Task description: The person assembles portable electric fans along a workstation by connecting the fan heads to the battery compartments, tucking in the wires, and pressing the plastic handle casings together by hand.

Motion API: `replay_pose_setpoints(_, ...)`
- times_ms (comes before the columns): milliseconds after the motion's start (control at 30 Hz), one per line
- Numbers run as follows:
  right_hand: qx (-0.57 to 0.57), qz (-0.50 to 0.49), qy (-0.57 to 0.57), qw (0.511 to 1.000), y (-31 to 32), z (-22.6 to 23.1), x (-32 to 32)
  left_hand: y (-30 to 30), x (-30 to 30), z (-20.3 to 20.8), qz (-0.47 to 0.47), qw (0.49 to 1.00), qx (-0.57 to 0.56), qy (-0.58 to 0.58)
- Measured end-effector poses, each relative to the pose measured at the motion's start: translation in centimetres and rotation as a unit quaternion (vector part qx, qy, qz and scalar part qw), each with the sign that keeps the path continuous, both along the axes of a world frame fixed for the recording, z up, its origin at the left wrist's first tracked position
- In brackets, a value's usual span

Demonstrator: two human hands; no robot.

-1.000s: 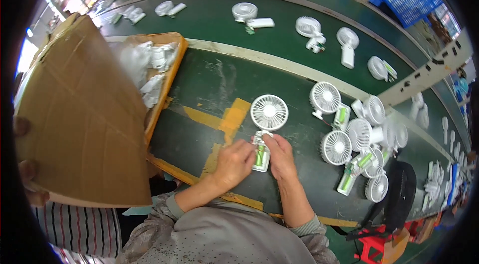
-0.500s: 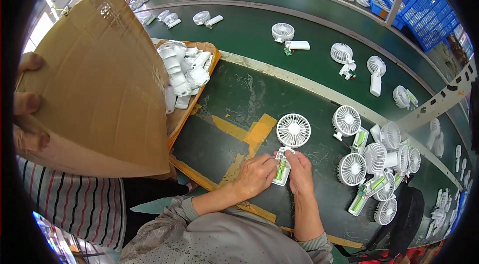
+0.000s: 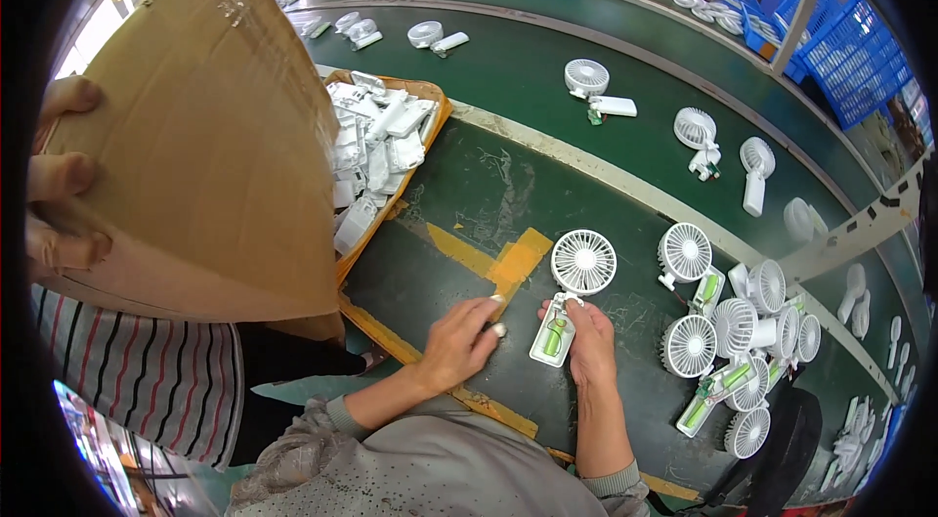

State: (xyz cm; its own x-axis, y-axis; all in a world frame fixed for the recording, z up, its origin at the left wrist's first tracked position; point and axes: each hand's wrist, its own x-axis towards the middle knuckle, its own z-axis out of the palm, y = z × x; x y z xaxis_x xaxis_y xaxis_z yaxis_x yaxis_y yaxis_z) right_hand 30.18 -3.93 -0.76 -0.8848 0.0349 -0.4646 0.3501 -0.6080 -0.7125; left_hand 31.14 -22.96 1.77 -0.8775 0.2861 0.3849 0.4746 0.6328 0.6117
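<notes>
Left hand (image 3: 459, 346), loosely uncurled, has just withdrawn to lower left of the white fan (image 3: 584, 262), leaving right hand (image 3: 591, 343) alone gripping the uncovered handle (image 3: 545, 355) below that fan.

No lettering, label, brand, number or sign can be read on anything here.

Tray (image 3: 441, 125) left of fan (image 3: 584, 263); fan cluster (image 3: 734, 326) right; conveyor belt (image 3: 508, 48) behind.

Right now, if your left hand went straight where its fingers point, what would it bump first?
Probably the white, round-headed plastic fan held by the right hand, though the left hand might pass above it; depth is unclear.
</notes>
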Motion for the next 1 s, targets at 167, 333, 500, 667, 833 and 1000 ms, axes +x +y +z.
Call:
replay_pose_setpoints(167,0.010,0.007,0.001,1.000,0.3,0.0,-0.1,-4.7,2.6,-1.3,0.088,0.996,-0.029,0.011)
replay_pose_setpoints(333,-0.003,0.010,0.013,1.000,0.3,-0.2,0.0,-6.2,4.5,-1.6,0.166,0.986,-0.012,0.029)
replay_pose_setpoints(500,0.000,0.023,0.034,0.999,0.5,-0.6,0.2,-6.7,4.5,-2.3,0.208,0.976,-0.027,0.058)
replay_pose_setpoints(667,-0.018,0.030,0.036,0.999,0.6,-0.7,0.1,-6.7,3.9,-3.1,0.243,0.965,-0.053,0.082)
replay_pose_setpoints(833,-0.039,0.020,0.013,0.999,0.7,-0.3,0.4,-6.7,3.9,-3.7,0.249,0.963,-0.041,0.096)
replay_pose_setpoints(1000,-0.044,0.025,0.026,0.998,0.7,-0.3,0.1,-6.5,3.9,-3.9,0.260,0.958,-0.055,0.108)
